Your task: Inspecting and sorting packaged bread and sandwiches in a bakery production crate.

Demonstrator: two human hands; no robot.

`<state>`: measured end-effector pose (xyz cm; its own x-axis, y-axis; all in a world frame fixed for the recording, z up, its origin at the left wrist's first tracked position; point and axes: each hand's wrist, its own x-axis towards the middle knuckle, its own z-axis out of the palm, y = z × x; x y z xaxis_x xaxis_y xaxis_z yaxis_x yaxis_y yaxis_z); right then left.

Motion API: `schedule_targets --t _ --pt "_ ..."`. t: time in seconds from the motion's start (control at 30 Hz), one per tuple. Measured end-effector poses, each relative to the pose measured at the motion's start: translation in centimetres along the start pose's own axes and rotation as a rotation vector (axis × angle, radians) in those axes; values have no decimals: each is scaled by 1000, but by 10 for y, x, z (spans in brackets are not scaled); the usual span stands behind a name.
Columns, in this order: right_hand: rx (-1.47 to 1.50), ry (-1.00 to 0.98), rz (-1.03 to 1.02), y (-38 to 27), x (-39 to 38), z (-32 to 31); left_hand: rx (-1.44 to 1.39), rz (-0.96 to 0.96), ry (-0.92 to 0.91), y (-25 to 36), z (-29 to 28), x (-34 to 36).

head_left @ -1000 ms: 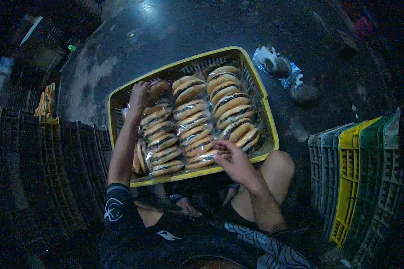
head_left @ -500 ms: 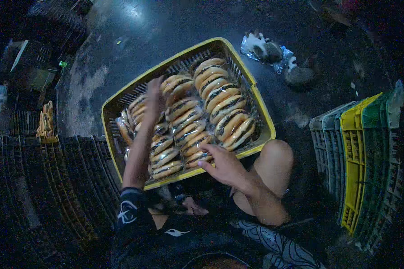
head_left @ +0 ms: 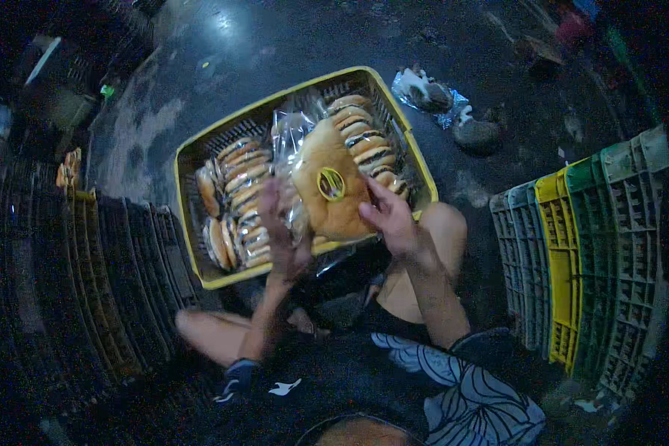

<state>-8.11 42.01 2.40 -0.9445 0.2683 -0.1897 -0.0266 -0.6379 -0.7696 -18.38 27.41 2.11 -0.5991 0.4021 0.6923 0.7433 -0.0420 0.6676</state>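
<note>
A pack of buns (head_left: 334, 212) in clear plastic, with a yellow oval label on its broad golden face, is raised over the basket. My right hand (head_left: 400, 227) grips its right edge, thumb and fingers closed on it. Blurred by motion, my left hand (head_left: 284, 234) is up against the pack's left side; its fingers are too smeared to read. Below and around them, a yellow-rimmed plastic basket (head_left: 199, 279) holds rows of bagged buns (head_left: 245, 178) with dark filling, standing on edge. The held pack hides part of the middle row.
Stacked crates in grey, yellow (head_left: 557, 267) and green stand at the right. Dark crates (head_left: 137, 260) line the left, with more buns (head_left: 68, 169) beyond. Two cats lie on the floor beyond the basket, one (head_left: 427, 93) on shiny plastic, the other (head_left: 477, 135) beside it.
A pack has been lifted from the middle row and its label now faces up. My left hand has come back from the basket's far left side toward it; my right hand has closed on it.
</note>
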Motion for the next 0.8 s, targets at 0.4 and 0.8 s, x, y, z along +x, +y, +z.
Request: schedule_targets --t 0.4,0.8 --pt "-604 324 -68 26 -126 26 -952 -939 -345 93 -54 -118" --pt "44 6 384 50 -110 52 -992 -903 -237 112 -56 -69"
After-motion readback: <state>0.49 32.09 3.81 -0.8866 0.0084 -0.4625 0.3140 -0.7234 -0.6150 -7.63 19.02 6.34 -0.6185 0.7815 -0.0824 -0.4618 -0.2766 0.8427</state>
